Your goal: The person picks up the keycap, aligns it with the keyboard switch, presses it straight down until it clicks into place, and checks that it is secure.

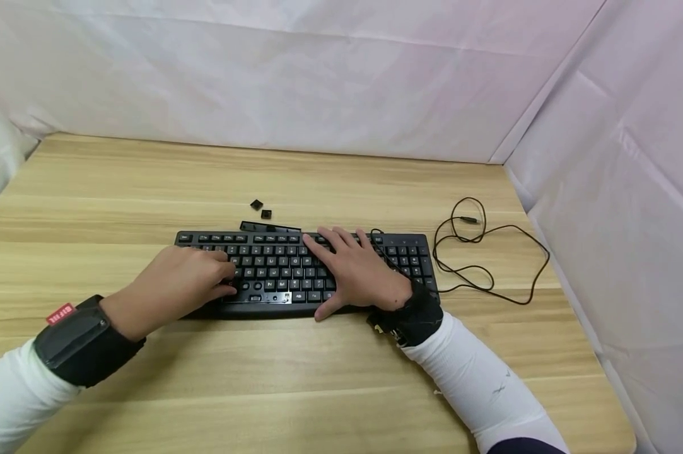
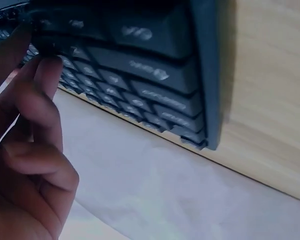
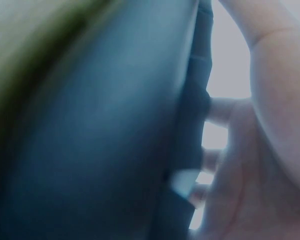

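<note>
Far left, white sleeve [image 1: 20, 394], then black wrist strap [image 1: 88, 343]. Next, bare left hand [image 1: 190, 276], fingers well curled, thumb and index tips down on left lower keys, small gap between; cannot tell if pinching a keycap there. Beneath both hands, mid-table: long black plastic keyboard [image 1: 275, 273] with white-marked keys, bare round key stems [image 1: 246, 286] beside left fingertips. Just behind it, two small square black keycaps [image 1: 266, 214], then long narrow black plastic strip [image 1: 270, 227] along rear edge. Right of centre, bare right hand [image 1: 364, 270], spread wide open, laid across keyboard, thumb at front edge, fingertips by rear edge; touching, not clenched. Far right, thin black cable [image 1: 548, 255] in loose loops on pale wood-grain table [image 1: 296, 384].
</note>
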`<state>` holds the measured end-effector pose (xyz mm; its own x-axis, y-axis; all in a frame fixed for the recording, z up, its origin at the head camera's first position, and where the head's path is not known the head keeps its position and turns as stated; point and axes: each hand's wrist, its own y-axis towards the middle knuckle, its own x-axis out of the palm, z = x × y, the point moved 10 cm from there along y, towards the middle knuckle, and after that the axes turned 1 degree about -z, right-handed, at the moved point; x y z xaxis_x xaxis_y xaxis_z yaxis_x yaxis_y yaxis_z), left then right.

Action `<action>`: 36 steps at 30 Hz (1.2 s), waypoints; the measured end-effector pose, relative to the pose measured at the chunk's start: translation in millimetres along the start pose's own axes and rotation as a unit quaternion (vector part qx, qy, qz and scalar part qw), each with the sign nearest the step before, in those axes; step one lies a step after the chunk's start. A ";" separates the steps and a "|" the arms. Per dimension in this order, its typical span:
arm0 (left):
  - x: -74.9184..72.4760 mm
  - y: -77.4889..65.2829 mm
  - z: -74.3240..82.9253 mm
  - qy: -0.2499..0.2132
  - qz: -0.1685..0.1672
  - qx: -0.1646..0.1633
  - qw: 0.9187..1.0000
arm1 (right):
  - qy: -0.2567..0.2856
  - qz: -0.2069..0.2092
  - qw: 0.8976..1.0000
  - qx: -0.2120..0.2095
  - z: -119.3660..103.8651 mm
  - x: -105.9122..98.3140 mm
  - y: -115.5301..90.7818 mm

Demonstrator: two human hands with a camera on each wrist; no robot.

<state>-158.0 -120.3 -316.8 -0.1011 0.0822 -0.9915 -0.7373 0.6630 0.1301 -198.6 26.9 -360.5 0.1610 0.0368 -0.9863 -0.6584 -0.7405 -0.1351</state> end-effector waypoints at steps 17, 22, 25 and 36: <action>9.7 -18.0 31.6 0.088 -0.040 -0.026 0.995 | -0.017 0.001 1.000 0.001 -1.7 -1.9 1.8; 18.4 -20.8 43.4 0.126 -0.043 -0.002 0.991 | -0.011 -0.007 1.000 0.006 0.2 1.8 0.9; 18.2 -19.2 43.6 0.132 -0.045 -0.014 0.990 | -0.009 -0.006 1.000 0.007 1.0 2.2 0.9; -23.0 9.2 0.7 0.021 0.030 -0.068 0.997 | 0.003 -0.006 1.000 0.007 -1.2 1.6 -0.9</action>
<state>-161.9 -115.5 -292.8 -0.1738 0.0852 -0.9811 -0.8126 0.5504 0.1917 -196.8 26.8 -361.8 0.1744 0.0416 -0.9838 -0.6664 -0.7306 -0.1490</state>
